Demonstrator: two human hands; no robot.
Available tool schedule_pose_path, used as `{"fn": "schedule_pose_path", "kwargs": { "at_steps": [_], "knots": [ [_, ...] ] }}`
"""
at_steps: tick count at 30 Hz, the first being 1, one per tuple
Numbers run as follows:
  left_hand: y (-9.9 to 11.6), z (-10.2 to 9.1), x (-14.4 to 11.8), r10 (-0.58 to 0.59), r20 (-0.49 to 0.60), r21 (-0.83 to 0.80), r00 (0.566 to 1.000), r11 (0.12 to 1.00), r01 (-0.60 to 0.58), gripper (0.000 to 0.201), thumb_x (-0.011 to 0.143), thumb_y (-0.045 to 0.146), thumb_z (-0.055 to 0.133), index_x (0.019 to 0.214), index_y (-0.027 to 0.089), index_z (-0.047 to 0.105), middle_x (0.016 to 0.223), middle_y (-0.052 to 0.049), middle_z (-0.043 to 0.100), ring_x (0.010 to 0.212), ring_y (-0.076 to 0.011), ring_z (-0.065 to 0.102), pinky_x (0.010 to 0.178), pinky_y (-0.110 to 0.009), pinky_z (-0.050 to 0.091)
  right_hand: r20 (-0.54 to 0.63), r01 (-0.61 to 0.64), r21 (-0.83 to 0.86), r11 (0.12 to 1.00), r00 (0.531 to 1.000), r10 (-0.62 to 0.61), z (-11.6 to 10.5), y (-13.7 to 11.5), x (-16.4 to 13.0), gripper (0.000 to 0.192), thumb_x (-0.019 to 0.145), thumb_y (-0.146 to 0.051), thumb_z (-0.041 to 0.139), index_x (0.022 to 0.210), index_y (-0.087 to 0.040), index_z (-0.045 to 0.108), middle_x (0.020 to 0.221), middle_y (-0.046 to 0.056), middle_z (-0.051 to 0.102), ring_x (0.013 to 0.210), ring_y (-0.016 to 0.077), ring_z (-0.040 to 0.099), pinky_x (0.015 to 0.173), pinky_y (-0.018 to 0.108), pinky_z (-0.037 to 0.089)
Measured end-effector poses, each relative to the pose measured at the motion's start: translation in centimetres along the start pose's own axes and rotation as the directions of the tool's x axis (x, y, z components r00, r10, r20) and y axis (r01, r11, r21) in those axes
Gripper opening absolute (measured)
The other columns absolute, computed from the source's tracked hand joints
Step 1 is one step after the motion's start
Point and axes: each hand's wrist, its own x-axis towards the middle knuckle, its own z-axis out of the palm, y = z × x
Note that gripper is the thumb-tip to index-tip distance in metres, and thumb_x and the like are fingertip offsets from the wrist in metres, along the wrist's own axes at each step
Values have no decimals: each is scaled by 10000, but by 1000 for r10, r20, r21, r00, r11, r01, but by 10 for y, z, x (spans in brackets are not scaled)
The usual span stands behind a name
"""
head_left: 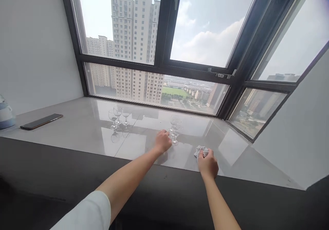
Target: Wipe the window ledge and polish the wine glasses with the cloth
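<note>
My left hand point(163, 141) is closed, with its fingers curled at the low stem of a clear wine glass point(178, 126) in a small cluster on the sill. The fingers partly cover the cluster, and the see-through glasses overlap, so their exact number is hard to tell. In my right hand point(208, 164) a crumpled light grey cloth point(201, 151) is gripped, resting on or just above the sill near its front edge. Farther left, three more stemmed glasses point(118, 115) stand upright close together.
The glossy tiled window sill point(138, 144) ends at a front edge below my hands. A dark phone point(41, 121) lies at the left, beside a partly visible white and blue container point(5, 113). Dark-framed windows point(159, 65) rise behind the sill.
</note>
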Motion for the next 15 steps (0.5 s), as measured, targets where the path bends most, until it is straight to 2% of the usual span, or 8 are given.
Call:
{"fn": "schedule_pose_path", "kwargs": {
  "at_steps": [4, 7, 9, 12, 13, 15],
  "knots": [
    [-56, -52, -6, -80, -26, 67, 996, 994, 82, 224, 867, 232, 455, 882, 205, 677, 985, -89, 625, 1000, -227, 553, 827, -328, 445, 9, 10, -2, 1000, 1000, -10, 2, 1, 0, 481, 919, -499, 348, 1263, -199, 500, 986, 132, 652, 877, 279, 618, 649, 321, 411],
    [-113, -96, -15, -236, -63, 165, 970, 956, 244, 239, 870, 238, 446, 837, 206, 681, 948, -92, 626, 1002, -238, 553, 805, -333, 449, 28, 0, -12, 1000, 1000, 0, 1, 1, 1, 518, 908, -529, 336, 1274, -203, 503, 988, 147, 650, 872, 298, 619, 625, 334, 411],
    [-154, -123, -22, -349, -149, 223, 925, 900, 375, 233, 867, 247, 450, 834, 207, 678, 972, -100, 628, 1046, -255, 540, 819, -343, 446, 39, -3, -10, 1000, 999, 4, 2, 2, 2, 535, 904, -541, 322, 1273, -202, 510, 985, 157, 649, 881, 313, 615, 619, 345, 410],
    [-210, -155, -33, -483, -262, 262, 836, 798, 543, 216, 858, 302, 474, 874, 217, 672, 1065, -116, 623, 1109, -286, 515, 844, -368, 443, 61, -18, 7, 1000, 998, 18, 3, 3, 3, 564, 900, -561, 303, 1281, -201, 514, 975, 168, 650, 872, 329, 615, 605, 359, 405],
    [-226, -163, -36, -533, -286, 254, 796, 759, 599, 221, 854, 328, 481, 904, 222, 668, 1087, -118, 623, 1117, -290, 513, 842, -369, 447, 66, -27, 9, 1000, 997, 27, 3, 3, 4, 567, 898, -563, 306, 1280, -202, 518, 973, 171, 650, 869, 332, 615, 602, 362, 403],
    [-250, -173, -38, -623, -263, 236, 737, 699, 675, 276, 827, 395, 521, 1007, 230, 650, 1155, -122, 615, 1144, -296, 507, 844, -363, 452, 75, -41, 11, 999, 996, 41, 4, 2, 4, 559, 892, -555, 327, 1278, -203, 528, 970, 176, 651, 866, 336, 616, 601, 366, 403]
  ]
}}
